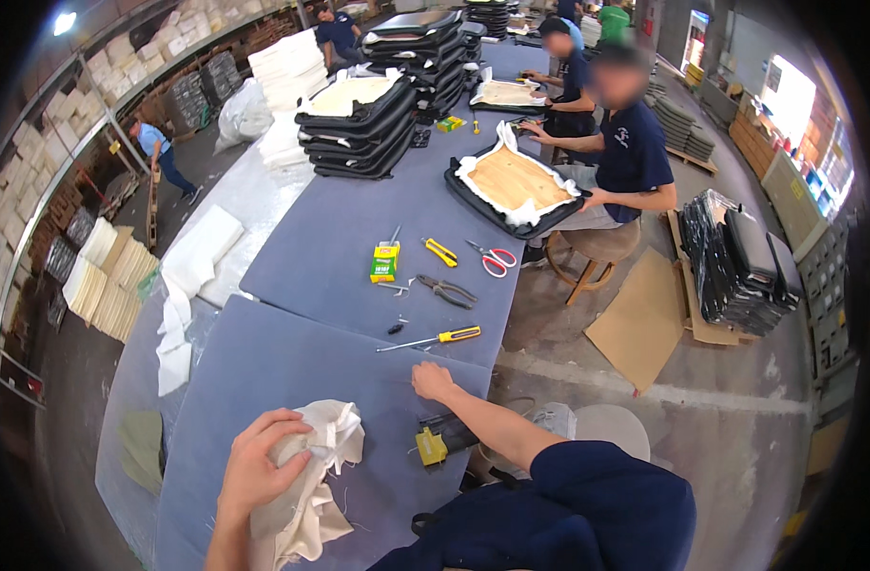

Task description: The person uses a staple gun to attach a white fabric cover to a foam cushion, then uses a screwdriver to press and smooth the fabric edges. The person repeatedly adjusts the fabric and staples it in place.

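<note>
The person's left hand (262,459) grasps a crumpled piece of cream fabric (300,521) on the near left part of the blue-grey bench (311,347), thumb on one side and fingers over the top, with frayed threads trailing from the cloth. The right hand (433,381) is curled above the bench; whether it grips anything cannot be told. Just beyond it lies a screwdriver (459,334) with a yellow handle, and nearer the person's body is a yellow-and-black tool (435,445). Farther up the bench are pliers (446,291), red-handled scissors (497,262), a yellow cutter (440,251) and a small yellow-and-green box (385,263). Beyond these, a seated co-worker (635,152) holds a black-edged, wood-backed panel (517,181), near a stack of black padded pieces (359,138).
</note>
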Tool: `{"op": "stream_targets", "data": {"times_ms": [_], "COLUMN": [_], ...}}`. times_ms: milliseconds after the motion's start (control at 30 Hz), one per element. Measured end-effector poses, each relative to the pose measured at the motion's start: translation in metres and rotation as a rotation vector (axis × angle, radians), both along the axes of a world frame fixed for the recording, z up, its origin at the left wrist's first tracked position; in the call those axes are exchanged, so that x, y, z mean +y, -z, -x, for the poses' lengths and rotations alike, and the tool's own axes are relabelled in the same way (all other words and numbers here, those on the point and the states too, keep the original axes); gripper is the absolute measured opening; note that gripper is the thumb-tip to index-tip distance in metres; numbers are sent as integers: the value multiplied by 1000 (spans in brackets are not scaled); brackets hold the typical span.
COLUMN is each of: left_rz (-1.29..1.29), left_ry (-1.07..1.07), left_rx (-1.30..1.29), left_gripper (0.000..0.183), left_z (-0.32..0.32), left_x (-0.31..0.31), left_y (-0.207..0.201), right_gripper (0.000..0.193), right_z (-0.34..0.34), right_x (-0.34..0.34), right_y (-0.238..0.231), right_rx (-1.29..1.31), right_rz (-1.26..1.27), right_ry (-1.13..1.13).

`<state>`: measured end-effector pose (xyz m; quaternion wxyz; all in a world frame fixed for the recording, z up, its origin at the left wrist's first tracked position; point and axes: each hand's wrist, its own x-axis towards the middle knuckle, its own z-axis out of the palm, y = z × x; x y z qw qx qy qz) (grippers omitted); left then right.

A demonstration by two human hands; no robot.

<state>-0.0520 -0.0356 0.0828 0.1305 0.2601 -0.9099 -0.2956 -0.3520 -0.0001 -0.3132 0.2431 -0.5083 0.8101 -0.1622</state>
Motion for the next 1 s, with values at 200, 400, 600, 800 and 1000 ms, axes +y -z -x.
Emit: {"op": "stream_targets", "data": {"times_ms": [200,400,600,800,1000], "left_rz": [187,194,317,409,293], "left_ry": [-125,-145,-375,-163,-256], "left_rx": [20,-106,-29,-90,-41], "left_gripper": [34,33,36,46,57], "left_z": [24,44,-26,-95,-126], "left_x": [-90,-126,-147,-148,-114], "left_y": [21,28,25,22,5], "right_gripper": [35,34,26,29,7], "right_z": [8,-13,-12,-54,-112], "right_x": [49,124,139,115,79], "right_y": [-7,-74,-89,-101,-75], "right_rx": [-1091,-1486,-1517,-1483,-1540], "right_rz": [226,343,329,418,304], "right_ry": [284,326,320,331,338]}}
